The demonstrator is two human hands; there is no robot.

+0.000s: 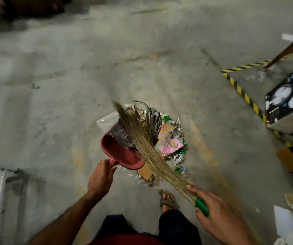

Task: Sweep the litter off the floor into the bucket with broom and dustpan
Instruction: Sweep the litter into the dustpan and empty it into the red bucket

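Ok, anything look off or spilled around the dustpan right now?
Most of the litter pile still lies on the floor to the right of the red dustpan, outside it. Only a crumpled plastic wrapper sits at its mouth, under the broom. No bucket is in view.

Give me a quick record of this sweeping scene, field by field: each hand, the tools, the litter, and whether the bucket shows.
left hand: left hand grips the handle of the red dustpan
right hand: right hand grips the green handle of the broom
broom: bristles lie across the dustpan's mouth
dustpan: holds crumpled clear plastic
litter: litter pile of wrappers and paper on the concrete floor, right of the dustpan
bucket: not in view
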